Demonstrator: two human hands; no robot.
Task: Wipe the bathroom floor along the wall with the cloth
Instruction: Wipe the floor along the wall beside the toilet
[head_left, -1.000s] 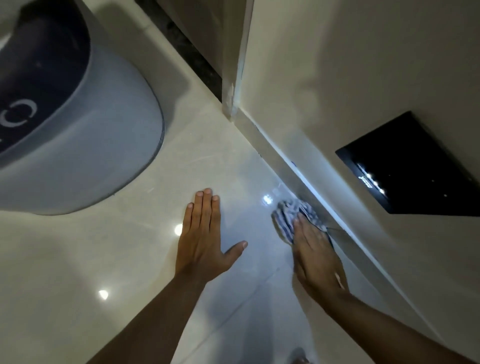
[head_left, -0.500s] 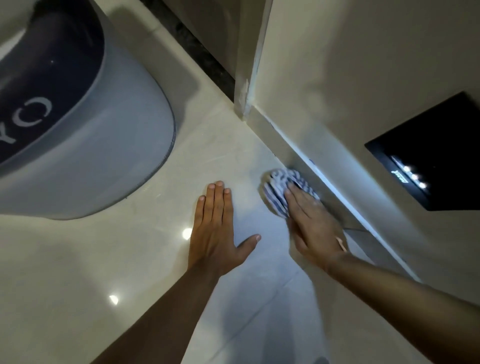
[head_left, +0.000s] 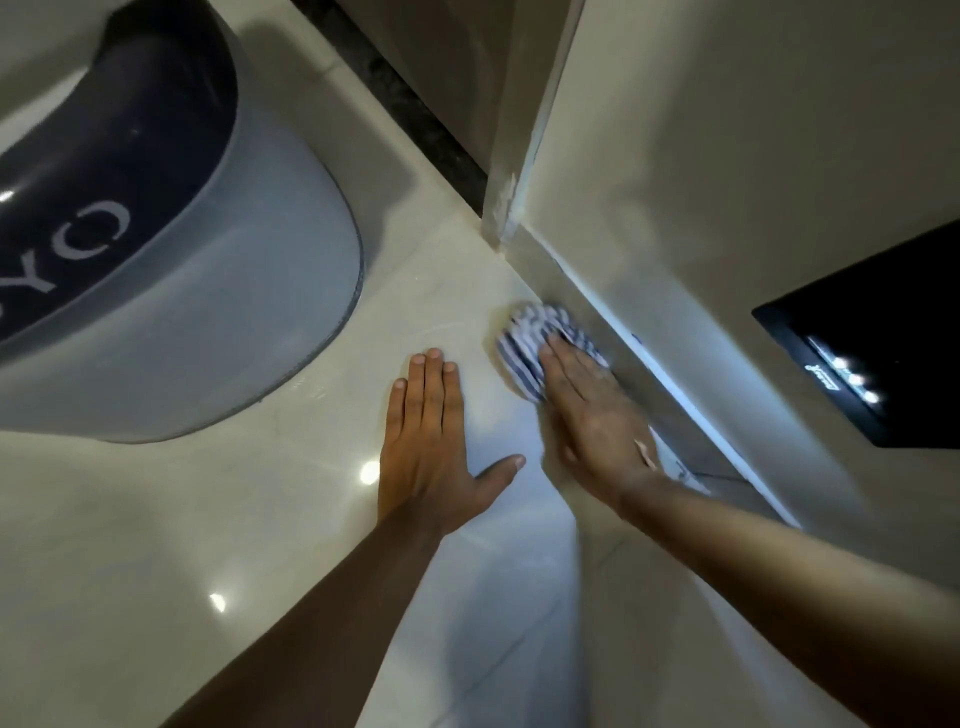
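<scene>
Your right hand (head_left: 592, 410) lies flat on the cloth (head_left: 524, 343), fingers (head_left: 563, 364) stretched out and pressing it down rather than curled around it. The cloth is a bunched, blue-and-white striped rag, and it sits on the floor (head_left: 156, 545) touching the base of the wall (head_left: 701, 156), with most of it showing ahead of your fingertips.

Your left hand (head_left: 431, 441) is empty. It is spread palm-down on the tile just beside the cloth, thumb out wide, and looks to be propping you up.

As for progress, you are mid-wipe, in my judgement. The cloth is not far from the corner (head_left: 498, 228) where the wall meets the door frame, so only a short run of edge lies ahead of it. The tile is glossy all over, with lamp glints on it, and I cannot tell from the shine which parts are already wiped and which are not. The stretch of edge under your right forearm is partly hidden, so its state is unclear too.

What seems left is that last strip up to the corner. A grey bin (head_left: 197, 322) stands well apart on the left, clear of your path.
</scene>
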